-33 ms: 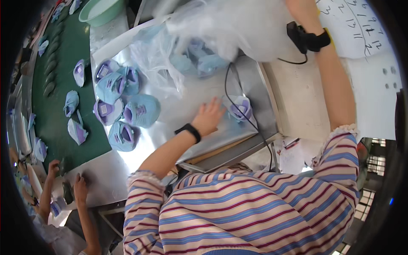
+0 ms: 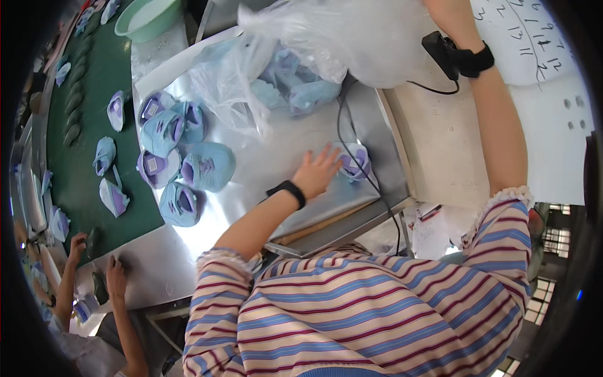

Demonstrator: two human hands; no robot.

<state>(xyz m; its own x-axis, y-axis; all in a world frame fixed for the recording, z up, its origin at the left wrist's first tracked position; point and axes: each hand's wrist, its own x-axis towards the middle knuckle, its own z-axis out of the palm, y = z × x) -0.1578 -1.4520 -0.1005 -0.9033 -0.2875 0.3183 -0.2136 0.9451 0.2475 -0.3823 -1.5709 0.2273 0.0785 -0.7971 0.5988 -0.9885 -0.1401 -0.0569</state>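
- Now at centre frame: my left hand (image 2: 317, 171) lies flat, fingers spread, on a small lilac-and-blue shoe (image 2: 355, 160) on the steel table (image 2: 295, 141). Palm pressing or covering it, not a closed grasp.
- Right arm runs up the right side; the right hand is cut off by the top edge past the black wristband (image 2: 468, 60), so I can't tell whether it is released or clenched. It seems to be up at the clear plastic bag (image 2: 333, 38), which bulges with more blue shoes.
- Step, as I read it: pulling single shoes out of the bag and onto the table. Next move calls for closing the fingers round this shoe and shifting it left toward the cluster of shoes (image 2: 182, 160) at left centre.
- A black cable (image 2: 352, 135) passes right by the shoe; watch for snagging.
- More shoes sit scattered on the green belt (image 2: 135, 207) at far left.
- Lower left: another person's hands (image 2: 94, 267) at the belt edge; what they hold is too small to make out.
- Bag contents blurred by glare.
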